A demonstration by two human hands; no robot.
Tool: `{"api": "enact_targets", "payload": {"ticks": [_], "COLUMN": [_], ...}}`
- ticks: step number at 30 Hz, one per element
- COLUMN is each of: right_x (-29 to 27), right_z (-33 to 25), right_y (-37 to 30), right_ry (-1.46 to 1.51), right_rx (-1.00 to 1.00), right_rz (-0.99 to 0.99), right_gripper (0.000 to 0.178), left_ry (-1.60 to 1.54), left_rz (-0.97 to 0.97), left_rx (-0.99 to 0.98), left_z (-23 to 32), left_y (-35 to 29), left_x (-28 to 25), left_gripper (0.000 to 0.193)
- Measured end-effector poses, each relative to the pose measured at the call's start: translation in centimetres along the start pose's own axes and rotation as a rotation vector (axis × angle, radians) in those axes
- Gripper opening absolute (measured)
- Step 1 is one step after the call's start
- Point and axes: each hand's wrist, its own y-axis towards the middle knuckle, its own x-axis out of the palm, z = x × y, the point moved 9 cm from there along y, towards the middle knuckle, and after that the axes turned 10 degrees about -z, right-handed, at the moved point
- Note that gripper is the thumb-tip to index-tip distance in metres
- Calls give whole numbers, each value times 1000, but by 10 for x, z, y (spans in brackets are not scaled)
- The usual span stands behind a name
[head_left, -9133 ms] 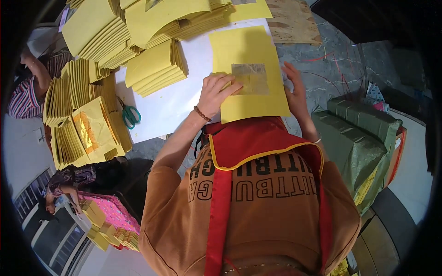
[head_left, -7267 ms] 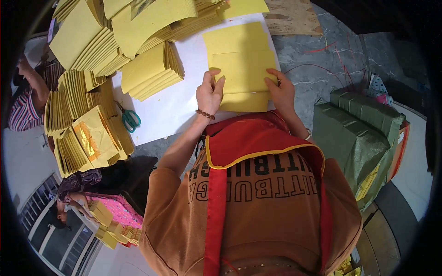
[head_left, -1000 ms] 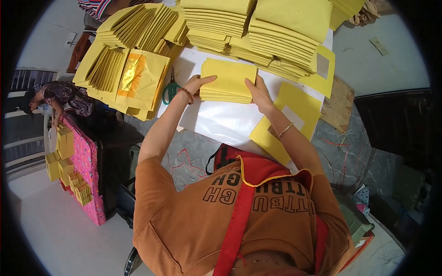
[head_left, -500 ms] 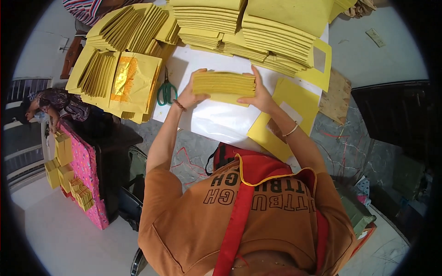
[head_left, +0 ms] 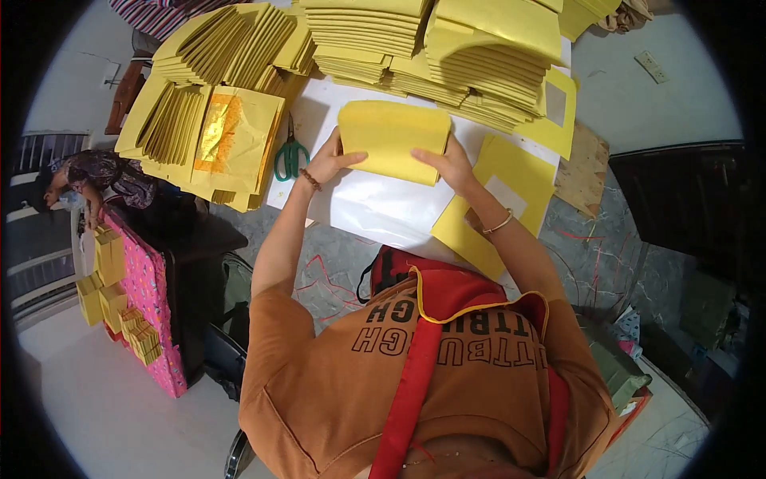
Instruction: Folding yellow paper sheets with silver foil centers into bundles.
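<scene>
Between my hands is a stack of yellow paper (head_left: 394, 137), its broad top face turned up toward me. My left hand (head_left: 329, 157) grips its left end, the thumb lying on the face. At the right end my right hand (head_left: 447, 162) holds it the same way, thumb on top; the fingers of both hands are mostly hidden beneath. Green-handled scissors (head_left: 291, 158) lie on the white table (head_left: 351, 204) just left of my left hand. Loose yellow sheets (head_left: 488, 206) lie under my right forearm.
Tall piles of folded yellow paper (head_left: 487, 72) line the table's far side. More folded bundles (head_left: 199, 136) stand at the left, one with an orange and gold patch. Further left, a person (head_left: 112, 180) is beside a pink-covered table (head_left: 148, 295) holding yellow bundles.
Both hands have tilted the stack, so its layered edge has turned out of sight and the flat face now shows. My hands stay at about the same spot.
</scene>
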Motion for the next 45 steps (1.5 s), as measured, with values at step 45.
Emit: {"api": "enact_targets", "payload": {"ticks": [45], "right_x": [16], "right_z": [26], "right_y": [29], "right_ry": [-42], "right_rx": [389], "right_rz": [191], "right_gripper": [84], "left_ry": [965], "left_rz": [720], "left_rx": [-84], "left_z": [33], "left_y": [-7], "left_x": [-24], "left_gripper": [41]}}
